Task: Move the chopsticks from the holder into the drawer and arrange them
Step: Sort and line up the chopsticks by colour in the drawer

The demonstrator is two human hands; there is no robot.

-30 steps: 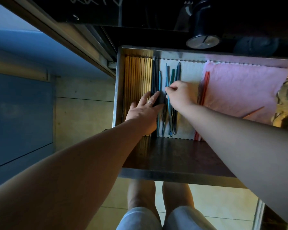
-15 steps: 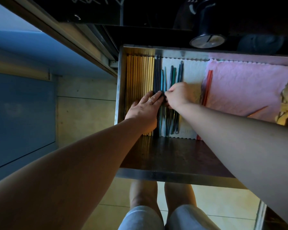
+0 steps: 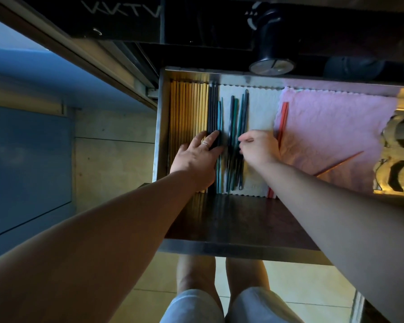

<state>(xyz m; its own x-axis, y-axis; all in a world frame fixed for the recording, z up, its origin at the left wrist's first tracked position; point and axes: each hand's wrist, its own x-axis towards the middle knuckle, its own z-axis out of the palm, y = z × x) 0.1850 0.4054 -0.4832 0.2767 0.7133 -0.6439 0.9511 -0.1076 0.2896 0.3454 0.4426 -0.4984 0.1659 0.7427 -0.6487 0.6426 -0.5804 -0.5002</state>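
At left edge of white mat in drawer, presses dark chopsticks with flat left hand, grip released. Mid-mat, loose teal chopsticks, long axis front-to-back, just left of right hand; curled grip, whether grasping cannot tell.

The scene is dimly lit, the space behind the drawer being lost in near-black shadow, while the pink cloth and the yellow chopsticks are picked out by warmer light. Glare is thrown off the shiny metal object at the right edge, and a cool blue cast is laid over the panel at the left. Straight edges are bowed by wide-angle distortion toward the borders, and the right hand is slightly smeared by motion blur.
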